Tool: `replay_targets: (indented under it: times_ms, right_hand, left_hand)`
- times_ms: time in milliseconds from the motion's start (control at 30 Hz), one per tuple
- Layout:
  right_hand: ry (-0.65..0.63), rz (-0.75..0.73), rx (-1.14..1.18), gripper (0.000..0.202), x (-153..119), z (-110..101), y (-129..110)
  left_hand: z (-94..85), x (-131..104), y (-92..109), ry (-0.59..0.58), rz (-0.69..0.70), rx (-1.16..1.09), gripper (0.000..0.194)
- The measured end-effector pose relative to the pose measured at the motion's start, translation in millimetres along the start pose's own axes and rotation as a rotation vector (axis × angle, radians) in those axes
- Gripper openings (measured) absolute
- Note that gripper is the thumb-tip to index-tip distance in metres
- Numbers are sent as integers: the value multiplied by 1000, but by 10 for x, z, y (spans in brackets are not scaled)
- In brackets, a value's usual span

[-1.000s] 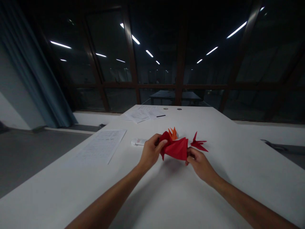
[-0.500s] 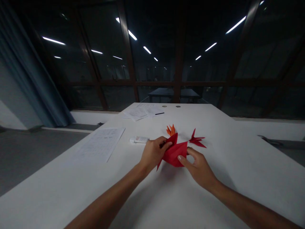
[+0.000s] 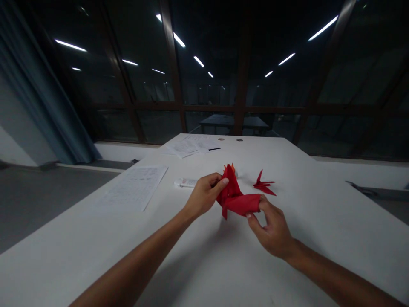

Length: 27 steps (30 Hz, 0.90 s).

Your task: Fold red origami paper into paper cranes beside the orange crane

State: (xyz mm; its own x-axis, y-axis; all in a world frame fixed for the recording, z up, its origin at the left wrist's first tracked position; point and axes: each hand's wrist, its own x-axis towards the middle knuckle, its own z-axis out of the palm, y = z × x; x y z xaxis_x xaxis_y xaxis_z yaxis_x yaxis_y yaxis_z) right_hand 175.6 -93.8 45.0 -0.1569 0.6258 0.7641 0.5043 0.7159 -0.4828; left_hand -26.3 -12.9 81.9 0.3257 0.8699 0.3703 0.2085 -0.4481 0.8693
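Note:
Between my hands, above the white table [image 3: 204, 264], is a red folded-paper figure [image 3: 236, 200] with one pointed part standing up and a curved wing out to the right. My left hand [image 3: 206, 192] pinches its left side between thumb and fingers. At the right wing's edge, my right hand [image 3: 271, 226] has its thumb below and its fingertips at the upper corner. Behind the figure an orange folded-paper piece [image 3: 233, 168] is mostly hidden. A smaller dark red origami crane [image 3: 263, 185] lies on the table to the right, apart from my hands.
Left of my left hand lies a white packet-like object [image 3: 185, 183], its right end hidden. A printed sheet [image 3: 134, 187] is on the table's left side. More papers [image 3: 188, 147] and a black pen [image 3: 214, 149] lie farther back. Dark windows stand beyond the table.
The red paper figure has turned, its pointed part now upright and its right wing curved rather than flat. My right hand has shifted slightly right, and the orange piece is more covered.

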Motion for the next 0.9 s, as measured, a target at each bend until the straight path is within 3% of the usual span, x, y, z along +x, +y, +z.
replay_targets:
  times_ms: [233, 400, 667, 767, 900]
  right_hand:
    - [-44, 62, 95, 18, -26, -27, -157]
    - [-87, -99, 52, 24, 9, -14, -194]
    - [-223, -267, 165, 30, 52, -88, -146]
    - [-182, -304, 161, 33, 73, -99, -167]
    - [-25, -255, 117, 35, 84, -116, -219]
  left_hand:
    - [42, -37, -1, -10, -10, -207, 42]
    - [79, -78, 21, -85, -11, -201, 38]
    - [59, -141, 122, -87, 94, -274, 42]
    - [37, -167, 165, -97, 171, -261, 47]
    - [18, -161, 166, -132, 222, -314, 53]
